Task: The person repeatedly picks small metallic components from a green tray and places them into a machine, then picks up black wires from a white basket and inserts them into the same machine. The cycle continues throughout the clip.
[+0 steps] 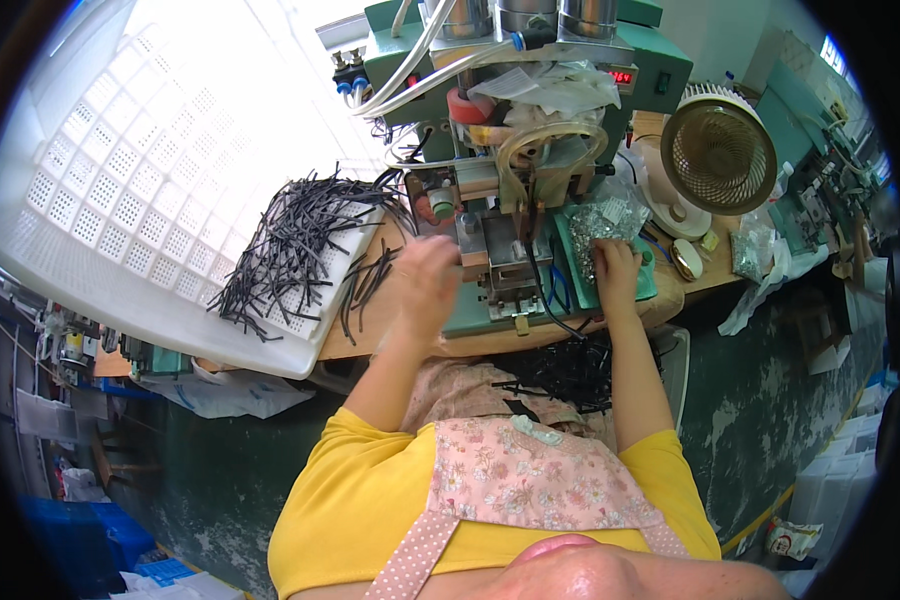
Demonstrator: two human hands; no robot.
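My left hand (429,272) is raised just left of the green press machine (490,250), near its metal front block. It is smeared by motion, so its fingers and anything in them cannot be made out. My right hand (617,264) reaches down to a pile of small shiny metal parts (588,243) on a green tray (642,284). Its fingers are curled together at the pile, and what is between them is hidden. Many short black strips (305,235) lie heaped on a white plastic crate (160,270) to the left.
A round fan (718,155) stands at the back right, beside a bag of metal parts (750,250). Air hoses (420,65) run over the machine. A black cable (548,295) hangs in front. Below the table edge, a bin (676,375) holds black strips (570,375).
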